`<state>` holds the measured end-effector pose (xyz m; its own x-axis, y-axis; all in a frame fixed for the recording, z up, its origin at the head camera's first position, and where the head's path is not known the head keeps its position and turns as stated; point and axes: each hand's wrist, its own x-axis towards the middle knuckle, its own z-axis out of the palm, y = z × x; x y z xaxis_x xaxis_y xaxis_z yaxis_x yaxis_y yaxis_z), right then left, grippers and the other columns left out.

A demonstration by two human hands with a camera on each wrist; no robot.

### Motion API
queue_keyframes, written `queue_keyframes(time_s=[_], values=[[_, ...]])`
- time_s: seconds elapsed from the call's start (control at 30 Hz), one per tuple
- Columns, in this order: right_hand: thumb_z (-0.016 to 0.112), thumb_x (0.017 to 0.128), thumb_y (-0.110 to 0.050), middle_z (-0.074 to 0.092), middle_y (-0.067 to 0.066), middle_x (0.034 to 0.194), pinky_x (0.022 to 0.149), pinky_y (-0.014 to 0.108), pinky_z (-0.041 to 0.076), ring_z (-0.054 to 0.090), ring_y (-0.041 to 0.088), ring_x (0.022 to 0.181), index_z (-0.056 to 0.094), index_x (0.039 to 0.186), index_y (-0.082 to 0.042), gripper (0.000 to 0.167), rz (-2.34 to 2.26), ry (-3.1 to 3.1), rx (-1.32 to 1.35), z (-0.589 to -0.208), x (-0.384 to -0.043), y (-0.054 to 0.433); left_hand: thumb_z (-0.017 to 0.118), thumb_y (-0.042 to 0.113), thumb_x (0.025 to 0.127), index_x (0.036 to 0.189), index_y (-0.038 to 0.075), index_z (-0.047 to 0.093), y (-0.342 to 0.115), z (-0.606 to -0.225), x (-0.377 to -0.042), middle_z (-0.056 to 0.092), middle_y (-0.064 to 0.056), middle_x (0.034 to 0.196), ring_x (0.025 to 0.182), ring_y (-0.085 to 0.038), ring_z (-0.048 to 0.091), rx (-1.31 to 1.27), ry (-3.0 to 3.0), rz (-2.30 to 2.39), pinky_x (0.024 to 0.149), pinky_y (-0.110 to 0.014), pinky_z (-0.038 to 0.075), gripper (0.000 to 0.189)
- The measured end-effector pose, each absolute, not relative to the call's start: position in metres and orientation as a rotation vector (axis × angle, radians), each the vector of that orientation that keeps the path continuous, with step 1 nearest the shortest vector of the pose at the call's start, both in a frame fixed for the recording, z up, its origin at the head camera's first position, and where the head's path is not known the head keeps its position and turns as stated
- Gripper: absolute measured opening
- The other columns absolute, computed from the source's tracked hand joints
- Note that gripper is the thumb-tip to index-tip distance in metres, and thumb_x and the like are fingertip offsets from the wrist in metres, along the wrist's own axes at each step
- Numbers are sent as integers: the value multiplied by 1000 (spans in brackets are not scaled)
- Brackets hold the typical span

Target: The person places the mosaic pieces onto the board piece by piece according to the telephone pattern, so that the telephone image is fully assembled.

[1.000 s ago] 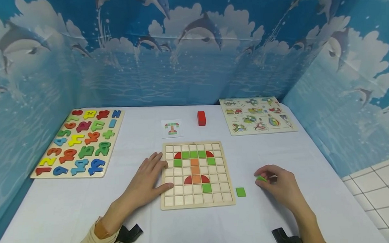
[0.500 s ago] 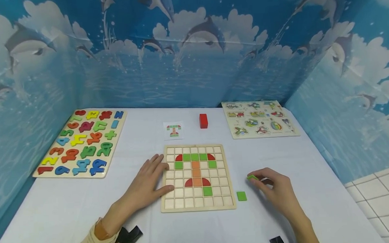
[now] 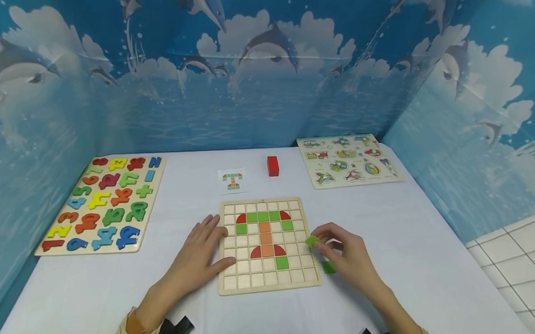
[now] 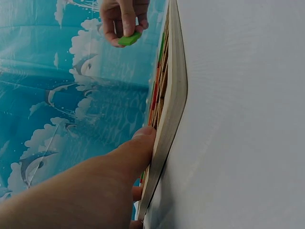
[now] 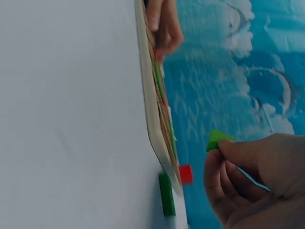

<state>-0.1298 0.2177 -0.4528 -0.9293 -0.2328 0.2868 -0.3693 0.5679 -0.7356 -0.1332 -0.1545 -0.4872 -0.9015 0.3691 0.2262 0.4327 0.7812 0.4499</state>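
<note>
A square wooden grid board lies on the white table. Set in its cells are green squares, red quarter-circles and a column of orange squares. My left hand rests at the board's left side, thumb and fingertips over the rim. Between thumb and fingers, my right hand pinches a green square tile, held up at the board's right edge; the right wrist view shows this tile tilted. Another green tile lies on the table below that hand, beside the board, partly covered in the head view.
Behind the board lie a small pattern card and a red block. A number puzzle board is at the left, and a picture puzzle board at the back right. A dolphin-print curtain encloses the table.
My right hand has moved left with the green tile, from the table at the right to the board's right edge. The left hand has stayed at the board.
</note>
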Motion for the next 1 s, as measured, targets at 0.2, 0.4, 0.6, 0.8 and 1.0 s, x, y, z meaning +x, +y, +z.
queue_keyframes(time_s=[0.2,0.4,0.6,0.8,1.0], values=[[83,88,0,74,-7,92,72,26,63,67,7,84,75,102,-16,23,1309,-2660,679,-446,-133,180,75,55,93,132,15,57,-157,-485,-133,37,-20,168,159,-42,27,-637,-2849,-747,128,-64,24,59],[84,89,-3,74,-9,92,70,23,62,66,4,82,77,102,-15,19,1306,-2693,759,-448,-136,152,76,54,93,132,15,57,-159,-485,-132,37,-20,168,160,-42,26,-627,-2865,-761,129,-64,23,59],[83,89,-5,78,-6,95,68,23,61,67,3,78,81,100,-16,15,1316,-2662,886,-456,-134,146,76,54,93,134,15,56,-157,-487,-131,36,-19,168,160,-41,25,-631,-2871,-761,129,-63,22,60],[85,88,-5,79,-6,94,75,23,61,69,2,84,82,97,-16,15,1223,-2611,981,-465,-134,145,76,54,93,135,15,56,-156,-488,-133,37,-20,168,160,-41,26,-645,-2863,-767,129,-63,22,60],[89,83,-2,76,-7,98,78,23,60,71,5,90,83,92,-16,17,1158,-2537,1043,-470,-133,145,75,53,93,135,14,55,-157,-487,-131,36,-21,168,160,-42,25,-635,-2869,-764,130,-62,22,60]])
